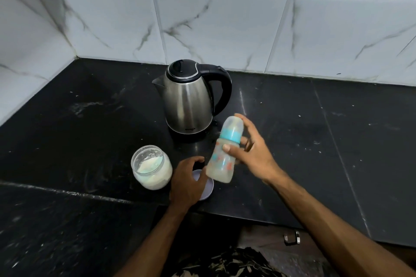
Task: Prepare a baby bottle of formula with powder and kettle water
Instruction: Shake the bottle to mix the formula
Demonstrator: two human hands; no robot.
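Head view: black stone table (292, 119) against marble-tiled wall (225, 18) | steel kettle (188, 101) upright near wall | open powder jar (151, 166) front left | right hand (249, 153) grips capped baby bottle (224, 153), tilted, above table | left hand (186, 182) curled over lilac lid (208, 189) beside jar; grasp unclear
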